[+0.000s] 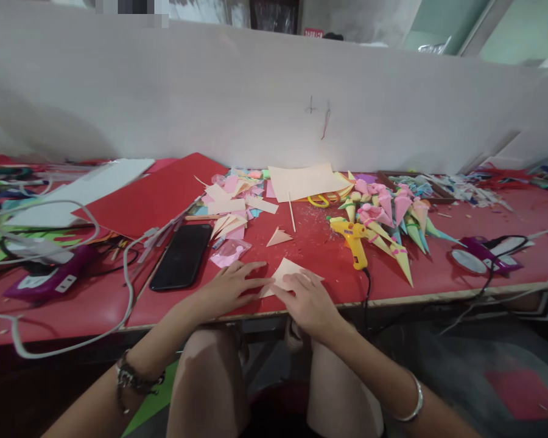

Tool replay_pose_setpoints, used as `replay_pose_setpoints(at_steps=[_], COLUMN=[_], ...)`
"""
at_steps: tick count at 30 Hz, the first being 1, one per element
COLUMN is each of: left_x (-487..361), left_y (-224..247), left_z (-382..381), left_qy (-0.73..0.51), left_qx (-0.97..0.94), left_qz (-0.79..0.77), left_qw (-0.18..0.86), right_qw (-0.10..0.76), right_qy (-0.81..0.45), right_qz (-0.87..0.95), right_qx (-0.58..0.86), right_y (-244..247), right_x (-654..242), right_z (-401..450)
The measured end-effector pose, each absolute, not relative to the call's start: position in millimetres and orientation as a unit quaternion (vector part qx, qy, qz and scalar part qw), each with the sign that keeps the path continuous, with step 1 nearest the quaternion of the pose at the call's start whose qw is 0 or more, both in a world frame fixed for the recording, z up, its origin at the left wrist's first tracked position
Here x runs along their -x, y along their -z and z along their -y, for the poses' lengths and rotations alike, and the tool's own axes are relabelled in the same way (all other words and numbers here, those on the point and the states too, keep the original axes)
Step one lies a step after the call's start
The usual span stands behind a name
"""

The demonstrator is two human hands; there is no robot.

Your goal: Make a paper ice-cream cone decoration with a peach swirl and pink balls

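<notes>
A pale peach sheet of paper (pixel 284 272) lies at the table's front edge, partly hidden under my right hand (pixel 310 304). The fingers of that hand rest over the sheet, pressing it rather than wrapping round it. To the left, my left hand (pixel 232 289) is open with its fingers spread, the tips at the sheet's left edge. Just beyond lies a small folded piece of peach paper (pixel 279 236), and behind it a thin wooden stick (pixel 291 212). A yellow glue gun (pixel 354 240) rests to the right of my hands.
A black phone (pixel 181 257) lies left of my hands, near a heap of paper scraps (pixel 231 198). Several pink and yellow paper cones (pixel 393 210) are piled at right. Purple power strips (pixel 50 277) with loose cables flank both sides. A white partition (pixel 210 97) stands behind the red table (pixel 442 261).
</notes>
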State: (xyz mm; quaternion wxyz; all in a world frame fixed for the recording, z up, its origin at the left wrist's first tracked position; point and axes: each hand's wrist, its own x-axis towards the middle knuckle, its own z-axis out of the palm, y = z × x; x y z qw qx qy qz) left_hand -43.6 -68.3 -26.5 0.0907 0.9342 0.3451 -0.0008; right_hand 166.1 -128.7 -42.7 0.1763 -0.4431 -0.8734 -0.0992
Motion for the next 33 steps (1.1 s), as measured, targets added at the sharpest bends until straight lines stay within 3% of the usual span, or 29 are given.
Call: replay_pose_setpoints(at_steps=[11,19,33], left_x=[45.2,42.9,44.4], left_y=[30.3,25.8,25.2], left_z=[67.6,67.7,65.6], left_qy=[-0.007,0.017,0.019], left_qx=[-0.934,-0.931,-0.931], left_qz=[-0.346,-0.352,-0.346], left_qw=[0.089,0.101,0.113], right_qw=[0.169,0.227,0.242], right_qy=[0.032,0.052,0.041], right_qz=[0.884,0.858,0.814], right_qx=[0.436,0.459,0.526], right_y=[44.4,56.0,54.9], right_x=[-155.0,-192.1,-234.5], right_z=[137.3,140.1,151.5])
